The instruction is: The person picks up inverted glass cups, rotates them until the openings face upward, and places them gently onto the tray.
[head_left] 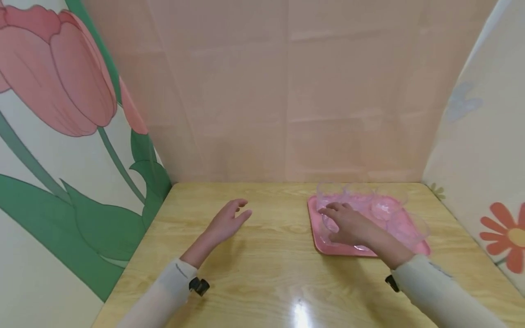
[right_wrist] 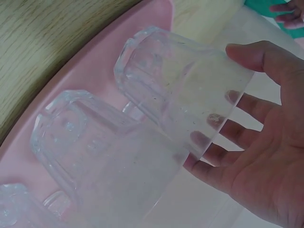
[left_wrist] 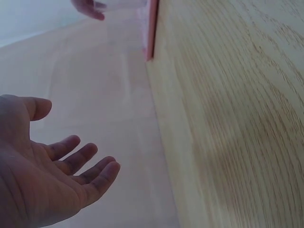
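Observation:
My right hand (head_left: 353, 224) is at the left part of a pink tray (head_left: 317, 241). In the right wrist view, its thumb and fingers hold a clear plastic cup (right_wrist: 161, 80) near the rim, with the fingertips showing through the wall. That cup's base is over the tray; whether it touches the tray I cannot tell. Beside it stands another clear cup (right_wrist: 95, 147), close to the little finger. My left hand (head_left: 227, 221) hovers above the table, left of the tray, holding nothing, its fingers loosely bent and thumb apart.
Several more clear cups (head_left: 381, 209) stand on the tray, their outlines faint. The wooden table (head_left: 279, 259) meets a pink back wall (head_left: 287, 114). Flower-patterned panels flank it on the left (head_left: 94, 223) and right (head_left: 463, 182).

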Available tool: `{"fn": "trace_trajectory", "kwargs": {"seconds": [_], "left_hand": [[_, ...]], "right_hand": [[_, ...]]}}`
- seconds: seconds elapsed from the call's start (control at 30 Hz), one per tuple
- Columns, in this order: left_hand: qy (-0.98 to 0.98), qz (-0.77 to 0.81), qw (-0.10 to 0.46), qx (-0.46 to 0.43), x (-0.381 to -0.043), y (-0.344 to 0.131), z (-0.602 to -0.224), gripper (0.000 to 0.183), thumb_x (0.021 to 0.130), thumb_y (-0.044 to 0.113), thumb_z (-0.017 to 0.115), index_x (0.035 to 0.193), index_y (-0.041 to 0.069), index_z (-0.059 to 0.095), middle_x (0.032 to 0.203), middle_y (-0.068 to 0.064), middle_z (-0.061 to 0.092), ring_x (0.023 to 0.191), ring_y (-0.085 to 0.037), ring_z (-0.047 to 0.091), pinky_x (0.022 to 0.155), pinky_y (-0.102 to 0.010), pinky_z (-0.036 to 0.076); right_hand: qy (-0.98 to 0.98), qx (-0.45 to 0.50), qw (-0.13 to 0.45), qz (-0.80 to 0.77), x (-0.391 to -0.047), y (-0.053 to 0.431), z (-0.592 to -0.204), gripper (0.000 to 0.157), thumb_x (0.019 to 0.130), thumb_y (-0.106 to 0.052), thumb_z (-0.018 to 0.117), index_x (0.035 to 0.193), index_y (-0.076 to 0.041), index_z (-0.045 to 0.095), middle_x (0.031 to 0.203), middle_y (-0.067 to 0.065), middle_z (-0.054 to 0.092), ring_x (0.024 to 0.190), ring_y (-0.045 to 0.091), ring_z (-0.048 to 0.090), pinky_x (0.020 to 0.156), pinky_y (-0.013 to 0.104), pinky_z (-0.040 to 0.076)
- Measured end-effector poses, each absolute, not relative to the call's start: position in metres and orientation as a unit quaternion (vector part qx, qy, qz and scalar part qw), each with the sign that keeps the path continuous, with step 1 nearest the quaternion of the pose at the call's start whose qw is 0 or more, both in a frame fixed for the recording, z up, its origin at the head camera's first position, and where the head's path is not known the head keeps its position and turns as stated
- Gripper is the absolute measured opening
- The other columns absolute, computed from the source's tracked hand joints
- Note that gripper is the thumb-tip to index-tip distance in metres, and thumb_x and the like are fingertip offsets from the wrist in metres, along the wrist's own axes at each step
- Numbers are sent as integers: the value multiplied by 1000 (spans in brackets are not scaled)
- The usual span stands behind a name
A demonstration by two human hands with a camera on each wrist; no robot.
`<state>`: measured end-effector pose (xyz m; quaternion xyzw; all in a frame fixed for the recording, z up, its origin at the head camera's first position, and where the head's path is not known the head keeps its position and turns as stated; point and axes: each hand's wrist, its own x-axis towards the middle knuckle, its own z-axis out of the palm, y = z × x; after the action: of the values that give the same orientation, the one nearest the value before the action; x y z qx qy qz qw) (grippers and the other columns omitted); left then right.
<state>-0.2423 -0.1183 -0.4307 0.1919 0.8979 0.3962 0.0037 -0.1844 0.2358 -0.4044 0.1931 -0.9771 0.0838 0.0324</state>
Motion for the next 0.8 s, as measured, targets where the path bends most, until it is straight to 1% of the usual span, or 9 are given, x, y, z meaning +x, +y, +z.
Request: {"fn": "trace_trajectory", "kwargs": {"seconds": [0.13, 0.3, 0.53, 0.63, 0.73, 0.8], "left_hand": [[896, 399, 5, 195, -241, -118, -432, 64, 91, 60, 43, 138, 17, 43, 137, 0, 47, 124, -25, 45, 98, -45, 42], [894, 402, 3, 199, -241, -117, -432, 64, 91, 60, 43, 137, 15, 44, 136, -1, 48, 124, -27, 46, 98, -45, 41], [894, 402, 0, 199, -243, -117, -435, 53, 95, 46, 47, 137, 14, 44, 135, -3, 50, 123, -30, 47, 98, -47, 41], [894, 401, -2, 198, -243, -118, -435, 56, 94, 51, 46, 137, 14, 44, 134, -2, 50, 122, -28, 47, 97, -46, 42], [896, 398, -4, 197, -243, -119, -434, 62, 91, 59, 43, 136, 16, 45, 134, -1, 50, 122, -24, 47, 98, -45, 42], [897, 397, -4, 195, -243, -119, -434, 64, 90, 61, 42, 137, 17, 45, 134, 0, 50, 122, -22, 47, 98, -44, 42]], "right_hand": [[-978, 190, 30, 84, -187, 236, -409, 70, 68, -22, 71, 134, -13, 49, 133, 17, 46, 119, 42, 42, 83, 55, 46], [-977, 192, 33, 83, -189, 237, -410, 69, 68, -21, 72, 133, -11, 50, 132, 19, 47, 116, 45, 43, 83, 57, 46], [-979, 186, 24, 83, -190, 237, -412, 70, 67, -19, 72, 133, -10, 50, 133, 22, 45, 117, 49, 41, 83, 59, 45], [-979, 187, 29, 81, -191, 237, -414, 69, 67, -19, 72, 132, -10, 50, 133, 22, 46, 116, 48, 42, 82, 58, 46], [-979, 187, 32, 80, -192, 237, -415, 69, 67, -20, 72, 132, -10, 51, 132, 21, 46, 116, 47, 42, 81, 56, 47], [-979, 186, 31, 80, -193, 237, -416, 69, 68, -21, 72, 132, -11, 50, 132, 21, 46, 116, 47, 42, 81, 56, 47]]}}
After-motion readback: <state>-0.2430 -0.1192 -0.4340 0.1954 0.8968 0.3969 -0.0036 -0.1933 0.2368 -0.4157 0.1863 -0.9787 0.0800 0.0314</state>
